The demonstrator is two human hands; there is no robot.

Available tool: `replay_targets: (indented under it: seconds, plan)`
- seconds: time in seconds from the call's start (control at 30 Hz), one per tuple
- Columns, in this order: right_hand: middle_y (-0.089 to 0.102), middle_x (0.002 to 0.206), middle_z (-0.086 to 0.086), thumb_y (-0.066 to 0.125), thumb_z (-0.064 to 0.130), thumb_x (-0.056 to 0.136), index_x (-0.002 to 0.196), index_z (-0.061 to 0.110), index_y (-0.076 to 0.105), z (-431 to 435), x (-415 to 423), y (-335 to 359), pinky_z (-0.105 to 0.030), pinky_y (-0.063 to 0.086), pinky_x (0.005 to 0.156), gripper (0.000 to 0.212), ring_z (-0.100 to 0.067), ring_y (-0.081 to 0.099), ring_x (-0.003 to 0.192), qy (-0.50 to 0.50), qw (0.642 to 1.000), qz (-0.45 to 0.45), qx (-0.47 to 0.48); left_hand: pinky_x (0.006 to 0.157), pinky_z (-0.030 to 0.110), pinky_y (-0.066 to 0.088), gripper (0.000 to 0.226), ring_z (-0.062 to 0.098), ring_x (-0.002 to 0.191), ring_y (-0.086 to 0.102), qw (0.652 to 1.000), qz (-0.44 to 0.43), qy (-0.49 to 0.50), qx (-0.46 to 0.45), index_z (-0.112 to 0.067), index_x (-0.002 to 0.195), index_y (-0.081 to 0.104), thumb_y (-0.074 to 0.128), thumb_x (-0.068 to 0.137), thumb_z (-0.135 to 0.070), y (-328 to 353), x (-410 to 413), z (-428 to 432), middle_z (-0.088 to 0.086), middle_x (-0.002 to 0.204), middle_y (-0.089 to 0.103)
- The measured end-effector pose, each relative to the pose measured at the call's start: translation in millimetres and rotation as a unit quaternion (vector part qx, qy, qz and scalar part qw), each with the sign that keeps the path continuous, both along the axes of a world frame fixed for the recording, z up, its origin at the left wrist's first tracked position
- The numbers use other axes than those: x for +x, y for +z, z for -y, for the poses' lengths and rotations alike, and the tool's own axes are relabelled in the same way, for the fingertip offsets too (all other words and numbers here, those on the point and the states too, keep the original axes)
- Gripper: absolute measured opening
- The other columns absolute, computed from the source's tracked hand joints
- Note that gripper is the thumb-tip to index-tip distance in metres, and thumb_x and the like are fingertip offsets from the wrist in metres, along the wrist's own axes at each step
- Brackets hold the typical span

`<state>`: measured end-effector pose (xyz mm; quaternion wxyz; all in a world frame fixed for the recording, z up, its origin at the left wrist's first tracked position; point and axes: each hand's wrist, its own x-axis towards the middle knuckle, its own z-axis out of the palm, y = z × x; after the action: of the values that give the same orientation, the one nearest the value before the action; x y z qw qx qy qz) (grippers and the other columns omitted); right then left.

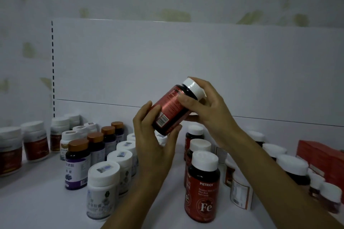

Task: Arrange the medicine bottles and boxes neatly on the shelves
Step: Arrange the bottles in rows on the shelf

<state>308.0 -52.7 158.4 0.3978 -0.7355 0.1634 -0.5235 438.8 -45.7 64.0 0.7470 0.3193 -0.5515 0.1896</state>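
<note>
Above the shelf (46, 191), a red bottle (172, 108) is held in the air by both hands, in front of the white back panel (167, 57). The bottle is tilted, with its white cap (193, 86) pointed up and to the right and its barcode turned toward the camera. The left hand (154, 141) is curled around the lower end: the fingers are laid against the left side of the label, and the thumb is pressed to the base from the right. The right hand (208, 106) is wrapped around the upper end, with the thumb laid across the label just below the neck and the fingers passed behind the cap. Both hands are thus closed on the bottle.

On the shelf below, bottles are stood upright in rows running from front to back. To the left of the hands, a row of white bottles (103, 188) with stickers on their lids is seen, and just beside it a row of purple-labelled bottles (77, 165) with brown caps. Farther left, red jars (35, 141) with white lids are ranged along the edge. To the right of the hands, Fe bottles (203, 189) with red labels are lined up, with dark white-capped bottles (292, 167) beyond them. Red boxes (320, 156) are placed at the far right.
</note>
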Motion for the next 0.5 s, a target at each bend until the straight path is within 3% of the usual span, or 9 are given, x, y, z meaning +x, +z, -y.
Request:
replay_targets:
  seconds: [0.07, 0.17, 0.27, 0.33, 0.43, 0.5]
  plan:
    - [0.055, 0.123, -0.009, 0.07, 0.027, 0.073, 0.127, 0.025, 0.051, -0.8, -5.8, -2.5, -0.03, 0.058, 0.073, 0.056, -0.023, 0.06, 0.111, 0.0, 1.0, 0.024, -0.017, 0.093, 0.042, 0.052, 0.072, 0.006, 0.134, 0.035, 0.998, -0.008, -0.046, 0.034, -0.028, 0.138, 0.031, 0.067, 0.079, -0.048, 0.8, -1.4, -2.3, -0.01, 0.146, 0.029]
    - [0.055, 0.125, -0.008, 0.071, 0.024, 0.075, 0.127, 0.03, 0.051, 2.5, -21.4, -6.6, -0.032, 0.058, 0.077, 0.056, -0.021, 0.061, 0.11, 0.005, 0.998, 0.059, -0.02, 0.082, 0.013, 0.05, 0.076, -0.012, 0.114, 0.049, 0.983, -0.045, -0.138, 0.112, -0.048, 0.135, 0.022, 0.056, 0.072, -0.074, 2.8, -5.3, -8.7, -0.041, 0.127, 0.038]
    - [0.058, 0.122, -0.005, 0.073, 0.025, 0.078, 0.125, 0.035, 0.053, 5.3, -31.4, -9.9, -0.033, 0.057, 0.079, 0.052, -0.021, 0.062, 0.11, 0.039, 0.997, 0.065, -0.002, 0.071, 0.006, 0.048, 0.069, -0.014, 0.102, 0.055, 0.986, -0.021, -0.112, 0.122, -0.045, 0.131, 0.026, 0.06, 0.073, -0.058, 2.8, -8.7, -8.3, -0.032, 0.119, 0.043]
    - [0.06, 0.119, -0.004, 0.071, 0.032, 0.078, 0.124, 0.036, 0.054, 4.6, -33.0, -10.7, -0.031, 0.057, 0.074, 0.049, -0.018, 0.065, 0.106, 0.035, 0.997, 0.064, 0.015, 0.076, 0.009, 0.049, 0.067, -0.007, 0.108, 0.053, 0.996, 0.019, -0.046, 0.075, -0.038, 0.133, 0.03, 0.064, 0.075, -0.044, 0.6, -6.1, -5.0, -0.027, 0.124, 0.042]
    - [0.062, 0.117, -0.004, 0.066, 0.035, 0.07, 0.119, 0.036, 0.056, 4.9, -34.2, -13.1, -0.028, 0.057, 0.068, 0.05, -0.017, 0.067, 0.1, 0.011, 0.997, 0.07, 0.027, 0.086, 0.021, 0.052, 0.068, 0.013, 0.121, 0.049, 0.996, 0.084, 0.012, 0.031, -0.026, 0.134, 0.03, 0.069, 0.078, -0.03, -4.3, -0.7, 0.9, -0.005, 0.137, 0.038]
    - [0.062, 0.119, -0.006, 0.067, 0.031, 0.071, 0.119, 0.035, 0.057, 6.4, -36.0, -14.5, -0.029, 0.056, 0.069, 0.05, -0.019, 0.066, 0.103, 0.014, 0.996, 0.082, 0.029, 0.083, 0.016, 0.052, 0.072, 0.008, 0.122, 0.049, 0.995, 0.083, -0.015, 0.051, -0.025, 0.137, 0.029, 0.068, 0.078, -0.037, -4.0, -2.4, -0.4, -0.013, 0.142, 0.034]
